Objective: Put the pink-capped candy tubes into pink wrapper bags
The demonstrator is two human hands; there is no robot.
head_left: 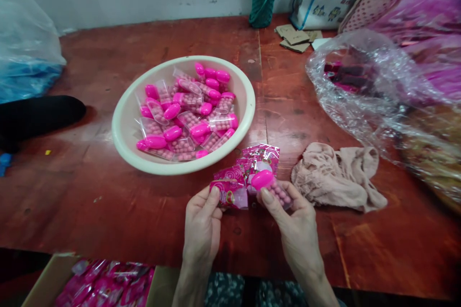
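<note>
My left hand (202,220) pinches a pink printed plastic packet (232,194) between thumb and fingers. Close beside it, my right hand (297,220) grips a small clear bottle of pink beads (279,193) whose bright pink cap points up and left. The bottle is near the packet's right edge; whether they touch I cannot tell. Behind both hands, more pink packets (268,153) lie on the table. Farther back stands a cream oval basin (124,146) holding several such bead bottles (189,100) with pink caps, heaped in a jumble.
A crumpled beige cloth (334,177) lies right of my hands. Clear plastic wrapping (363,100) with dark pink items sits farther right. Below the table edge, a cardboard box (46,283) holds pink packets. A dark sleeve-like shape (43,115) and a bag (25,43) are at left.
</note>
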